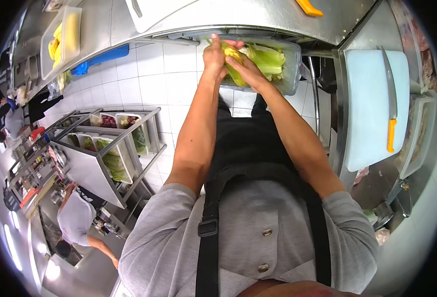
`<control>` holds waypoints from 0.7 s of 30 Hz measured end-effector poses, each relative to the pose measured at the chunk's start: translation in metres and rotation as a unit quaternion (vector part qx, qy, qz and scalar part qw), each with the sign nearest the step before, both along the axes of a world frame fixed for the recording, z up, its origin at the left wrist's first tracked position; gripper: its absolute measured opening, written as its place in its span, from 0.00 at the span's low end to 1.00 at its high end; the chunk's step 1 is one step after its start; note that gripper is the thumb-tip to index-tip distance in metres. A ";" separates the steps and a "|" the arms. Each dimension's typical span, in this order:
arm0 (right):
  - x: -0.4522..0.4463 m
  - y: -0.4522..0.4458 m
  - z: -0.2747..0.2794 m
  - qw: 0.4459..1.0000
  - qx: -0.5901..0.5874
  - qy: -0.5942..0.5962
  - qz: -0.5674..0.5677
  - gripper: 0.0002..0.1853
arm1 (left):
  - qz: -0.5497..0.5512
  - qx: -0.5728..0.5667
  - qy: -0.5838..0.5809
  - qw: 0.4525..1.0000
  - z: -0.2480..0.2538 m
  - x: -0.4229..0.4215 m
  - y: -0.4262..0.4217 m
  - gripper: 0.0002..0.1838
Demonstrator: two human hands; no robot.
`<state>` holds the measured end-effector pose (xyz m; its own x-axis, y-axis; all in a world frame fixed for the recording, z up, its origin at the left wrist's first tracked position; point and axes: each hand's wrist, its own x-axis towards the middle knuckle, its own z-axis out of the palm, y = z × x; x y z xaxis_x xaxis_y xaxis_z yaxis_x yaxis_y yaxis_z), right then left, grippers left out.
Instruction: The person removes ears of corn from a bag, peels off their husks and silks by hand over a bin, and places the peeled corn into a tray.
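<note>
My left hand (215,58) is closed around an ear of corn (232,50), yellow with pale green husk about it. My right hand (246,71) grips the same ear from the other side, its thumb lying across the front. Both hands are over a translucent plastic bin (291,90). Green corn husks (268,60) lie inside that bin, to the right of my hands. My fingers hide part of the ear and the bin's left part.
A steel counter (258,17) runs ahead, with a white board (154,11) and a container of yellow corn (62,42). On the right, a knife (391,104) lies on a pale blue cutting board (364,109). A vegetable rack (107,151) and another person (76,218) are at left.
</note>
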<state>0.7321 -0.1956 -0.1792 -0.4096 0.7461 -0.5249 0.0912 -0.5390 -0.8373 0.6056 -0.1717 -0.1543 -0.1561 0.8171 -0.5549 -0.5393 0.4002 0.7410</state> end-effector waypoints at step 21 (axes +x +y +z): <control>0.040 0.030 -0.039 0.951 -0.059 -0.304 0.027 0.30 | 0.009 -0.077 0.351 0.933 -0.099 0.064 -0.004 0.38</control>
